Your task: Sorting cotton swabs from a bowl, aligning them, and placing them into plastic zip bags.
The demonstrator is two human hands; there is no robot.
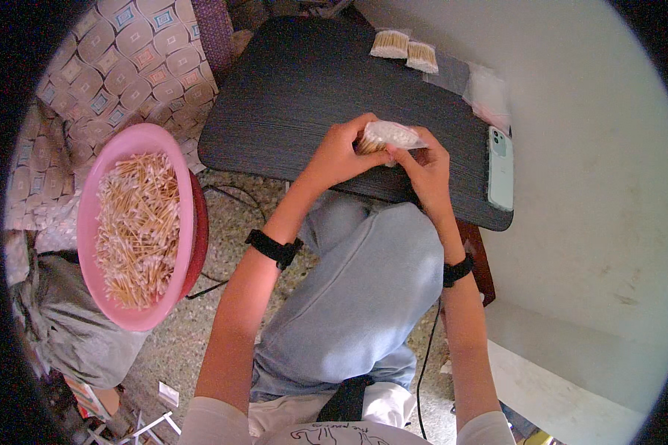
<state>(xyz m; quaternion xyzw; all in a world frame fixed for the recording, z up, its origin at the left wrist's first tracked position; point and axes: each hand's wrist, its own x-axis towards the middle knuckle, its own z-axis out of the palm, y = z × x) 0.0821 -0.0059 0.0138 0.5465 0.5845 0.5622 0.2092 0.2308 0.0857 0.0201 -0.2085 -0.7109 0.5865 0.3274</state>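
Above the near edge of a dark wood-grain table (pixel 297 96), both my hands hold one small clear bag of cotton swabs (pixel 392 135). White swab tips face up in it, and the wooden sticks show at its left side. My left hand (pixel 345 152) is wrapped round the bag's left side, its thumb along the lower edge. My right hand (pixel 427 167) grips the right end, thumb pressed near the bag's edge. Both hands are closed on the bag. Whether its opening is sealed I cannot tell.
A pink basin (pixel 188 245) full of loose cotton swabs (pixel 137 230) stands at the left. Two filled swab bags (pixel 390 44) lie at the table's far edge, near clear empty-looking bags (pixel 488 93). A pale phone (pixel 500 170) lies at the right edge, beside a wall (pixel 586 148).
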